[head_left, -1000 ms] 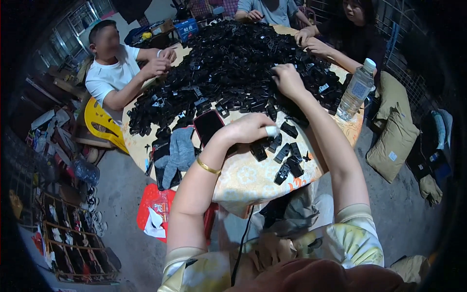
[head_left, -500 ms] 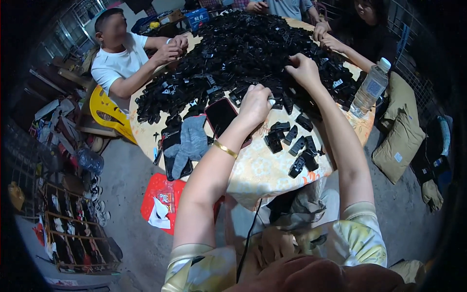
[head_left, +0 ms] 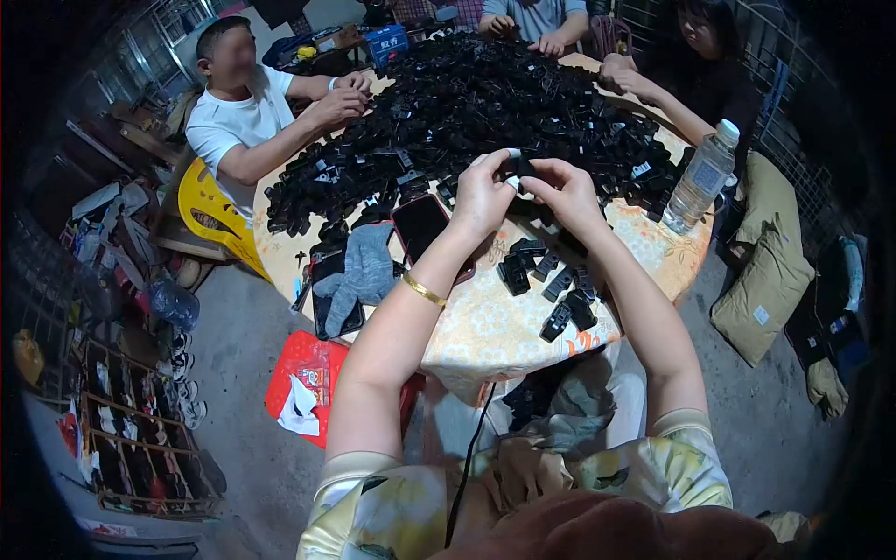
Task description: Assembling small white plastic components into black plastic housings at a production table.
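Both hands are close together over the near edge of a big heap of small black plastic parts (head_left: 467, 107). My left hand (head_left: 483, 198), with white covers on thumb and index finger, pinches a small black plastic part (head_left: 519, 169). My right hand (head_left: 569, 198) has thumb and fingers closed at the same part's right side; its exact shape is lost against the dark heap. Below my hands, a loose group of black plastic parts (head_left: 557, 283) lies on the patterned tablecloth (head_left: 485, 322). A phone (head_left: 422, 227) with a dark screen lies beside my left wrist.
A grey glove (head_left: 362, 266) lies left of the phone. A clear bottle (head_left: 702, 182) stands at the table's right edge. Around the table sit a person in white (head_left: 245, 126) and others at the far side. A red stool (head_left: 329, 359) stands below the left edge.
My right hand has come back from the heap, leftward and nearer, to meet my left hand. My left hand has turned, and a small black part now shows between them.
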A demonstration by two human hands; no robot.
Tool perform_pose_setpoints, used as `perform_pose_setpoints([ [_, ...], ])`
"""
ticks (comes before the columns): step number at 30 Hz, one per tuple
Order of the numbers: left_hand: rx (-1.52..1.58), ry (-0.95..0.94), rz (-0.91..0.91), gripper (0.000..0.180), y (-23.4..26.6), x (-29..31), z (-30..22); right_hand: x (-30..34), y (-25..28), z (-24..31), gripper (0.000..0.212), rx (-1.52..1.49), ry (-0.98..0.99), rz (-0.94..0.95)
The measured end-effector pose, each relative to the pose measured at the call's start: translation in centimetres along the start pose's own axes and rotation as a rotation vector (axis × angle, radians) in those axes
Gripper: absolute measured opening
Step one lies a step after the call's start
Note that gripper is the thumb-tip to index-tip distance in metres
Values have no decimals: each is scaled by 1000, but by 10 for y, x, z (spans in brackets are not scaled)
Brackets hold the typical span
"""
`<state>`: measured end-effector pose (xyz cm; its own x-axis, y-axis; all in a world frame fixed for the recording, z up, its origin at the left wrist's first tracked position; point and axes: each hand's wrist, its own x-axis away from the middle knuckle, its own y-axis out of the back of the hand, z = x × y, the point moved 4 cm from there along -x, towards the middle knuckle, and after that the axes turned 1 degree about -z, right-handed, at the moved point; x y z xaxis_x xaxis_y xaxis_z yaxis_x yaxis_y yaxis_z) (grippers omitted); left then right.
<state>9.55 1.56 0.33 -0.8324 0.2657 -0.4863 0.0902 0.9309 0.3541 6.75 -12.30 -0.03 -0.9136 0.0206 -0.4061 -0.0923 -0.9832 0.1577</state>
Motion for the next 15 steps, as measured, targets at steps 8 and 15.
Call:
perform_pose_setpoints([
  [8, 884, 423, 144, 36, -3, -1, -4, -1, 18, 10, 27, 152, 282, -104],
  [15, 872, 354, 243, 38, -7, -1, 2, 1, 14, 12, 29, -22, 48, -93],
])
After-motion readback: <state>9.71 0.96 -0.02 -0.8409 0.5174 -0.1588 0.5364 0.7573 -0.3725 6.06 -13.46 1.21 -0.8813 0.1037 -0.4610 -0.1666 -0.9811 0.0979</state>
